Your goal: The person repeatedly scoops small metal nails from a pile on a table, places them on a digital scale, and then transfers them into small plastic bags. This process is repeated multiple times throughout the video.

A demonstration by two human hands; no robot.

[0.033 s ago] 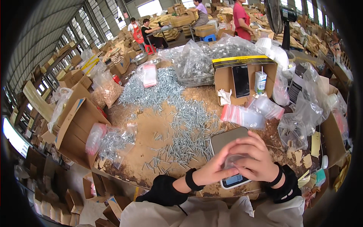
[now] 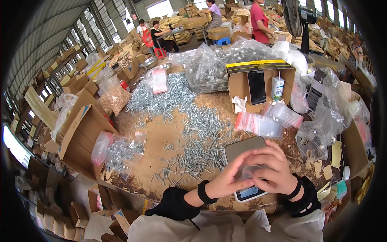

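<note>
My left hand point(image 2: 230, 176) and my right hand point(image 2: 273, 170) meet over a small digital scale point(image 2: 245, 147) with a grey plate. Their fingers curl around a small, clear, rounded plastic thing point(image 2: 250, 171); whether it is a bag or a cup I cannot tell. Below my hands, the scale's white front and lit display point(image 2: 247, 192) show partly. Silver screws point(image 2: 201, 153) lie loose to the left of the scale and run into a bigger heap point(image 2: 161, 94) farther back. Beyond my right hand lie clear zip bags with red edges point(image 2: 258, 124).
At the left, a filled clear bag point(image 2: 124, 152) lies by an open carton point(image 2: 82, 135). A cardboard box point(image 2: 242, 76) at the back holds a phone point(image 2: 256, 86) and a drink carton point(image 2: 277, 88). Large bags of metal parts point(image 2: 207, 68) stand behind. Several people are in the background.
My hands keep nearly the same place and grip. In the background, the person in red has shifted slightly.
</note>
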